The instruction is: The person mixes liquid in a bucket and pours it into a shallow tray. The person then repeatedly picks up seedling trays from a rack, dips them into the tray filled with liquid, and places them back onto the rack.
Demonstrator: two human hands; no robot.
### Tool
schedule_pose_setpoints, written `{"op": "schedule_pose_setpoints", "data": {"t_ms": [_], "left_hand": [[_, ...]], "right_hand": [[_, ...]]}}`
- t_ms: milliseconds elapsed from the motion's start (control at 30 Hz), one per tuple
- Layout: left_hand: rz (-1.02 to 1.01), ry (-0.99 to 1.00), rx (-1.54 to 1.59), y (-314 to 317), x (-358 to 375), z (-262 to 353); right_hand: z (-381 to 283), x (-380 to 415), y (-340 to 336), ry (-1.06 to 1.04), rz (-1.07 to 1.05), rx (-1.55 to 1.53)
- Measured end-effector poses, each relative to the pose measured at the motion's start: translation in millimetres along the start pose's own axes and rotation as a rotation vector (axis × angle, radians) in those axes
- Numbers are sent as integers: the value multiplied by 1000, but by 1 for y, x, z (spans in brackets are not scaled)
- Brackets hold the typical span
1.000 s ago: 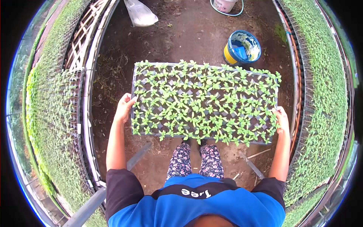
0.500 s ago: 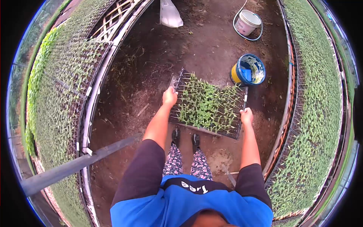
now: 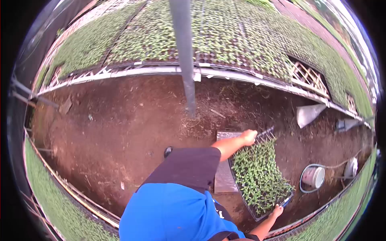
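Observation:
A dark seedling tray (image 3: pixel 261 176), packed with small green seedlings, is held between my two hands in front of my body. At its far-left end my left hand (image 3: pixel 249 137) is closed around the rim. My right hand (image 3: pixel 277 211) grips the opposite short edge, close to a pale label. Beneath and beside the tray shows a flat grey-brown board (image 3: pixel 225 176), partly covered by the tray and my left arm. The tray hides most of what lies under it.
A long raised bed of seedling trays (image 3: pixel 225 48) runs across the top, with a grey pole (image 3: pixel 185 52) in front. A white bucket (image 3: pixel 313 177) with a hose (image 3: pixel 301 182) stands to the right. A whitish sack (image 3: pixel 309 114) lies beyond. Another seedling bed (image 3: pixel 60 193) is at lower left.
My view has swung to the left, bringing the long bed and pole ahead. The tray has turned in view, with both hands still on it. The board shows more, and the blue bucket is mostly hidden.

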State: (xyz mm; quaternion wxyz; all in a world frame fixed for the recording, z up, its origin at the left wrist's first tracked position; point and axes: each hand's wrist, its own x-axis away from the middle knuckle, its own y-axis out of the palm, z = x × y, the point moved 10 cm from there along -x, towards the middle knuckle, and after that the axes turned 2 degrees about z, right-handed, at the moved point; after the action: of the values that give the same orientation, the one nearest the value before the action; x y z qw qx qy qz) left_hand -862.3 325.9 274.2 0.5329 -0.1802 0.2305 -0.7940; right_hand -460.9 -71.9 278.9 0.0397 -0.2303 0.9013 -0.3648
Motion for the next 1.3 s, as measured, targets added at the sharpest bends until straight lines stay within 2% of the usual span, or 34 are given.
{"op": "schedule_pose_setpoints", "data": {"t_ms": [33, 67, 133, 200, 233, 300, 333, 367, 400, 433, 467, 500, 533, 633, 700, 733, 800, 833, 867, 933, 1000, 1067, 1100, 1167, 1233, 1300], "left_hand": [[59, -8, -16, 24, 6, -23], [27, -135, 56, 14, 28, -30], [106, -172, 89, -34, 60, -59], [172, -224, 160, -119, 106, -100], [221, -259, 246, -157, 130, -130], [335, -363, 277, -231, 193, -191], [417, -370, 294, -271, 229, -215], [493, -381, 308, -308, 271, -238], [583, -357, 258, -346, 313, -252], [638, -466, 184, -383, 364, -270], [713, -524, 146, -416, 414, -285], [832, -541, 79, -447, 463, -299], [924, -605, 25, -473, 512, -315], [1175, -866, -129, -535, 664, -337], [1373, -975, -203, -560, 762, -340], [1414, -1049, -251, -568, 805, -339], [1663, -923, -331, -576, 885, -345], [1720, -915, -412, -581, 917, -339], [1670, -1057, -89, -577, 948, -356], [1877, -1188, 113, -559, 1007, -363], [2011, -1192, 122, -568, 1038, -331], [2158, -1143, 276, -562, 1068, -328], [2191, -1179, 185, -562, 1077, -317], [2335, -1107, 254, -553, 1102, -312], [2438, -1155, 239, -562, 1107, -281], [2571, -1116, 241, -553, 1122, -274]], "right_hand": [[-20, -1, 26, 27, -49, 218], [-35, -3, 43, -31, -5, 291], [-79, 20, 60, -34, -71, 390], [-101, 27, 68, -205, -72, 407], [-114, 41, 76, -207, -91, 273], [-135, 53, 121, -324, -264, -156], [-170, 77, 147, -512, -229, 29], [-189, 106, 187, -548, -309, 5], [-225, 157, 227, -579, -389, -14], [-273, 227, 259, -609, -466, -32], [-299, 269, 309, -696, -534, 20], [-321, 316, 362, -696, -680, -45], [-359, 390, 393, -813, -712, -3], [-425, 577, 494, -936, -966, -9], [-462, 714, 527, -1036, -1197, -84], [-469, 763, 554, -1178, -1182, -58], [-496, 881, 552, -1282, -1241, -14], [-506, 934, 551, -1323, -1280, 10], [-516, 983, 550, -1371, -1325, -20], [-528, 1075, 544, -1445, -1434, -20], [-534, 1159, 542, -1511, -1556, -4], [-534, 1229, 540, -1579, -1666, -12], [-537, 1259, 539, -1611, -1718, -19], [-538, 1318, 532, -1644, -1847, 31], [-540, 1371, 525, -1681, -1952, 23], [-538, 1423, 523, -1749, -2031, 56]]}}
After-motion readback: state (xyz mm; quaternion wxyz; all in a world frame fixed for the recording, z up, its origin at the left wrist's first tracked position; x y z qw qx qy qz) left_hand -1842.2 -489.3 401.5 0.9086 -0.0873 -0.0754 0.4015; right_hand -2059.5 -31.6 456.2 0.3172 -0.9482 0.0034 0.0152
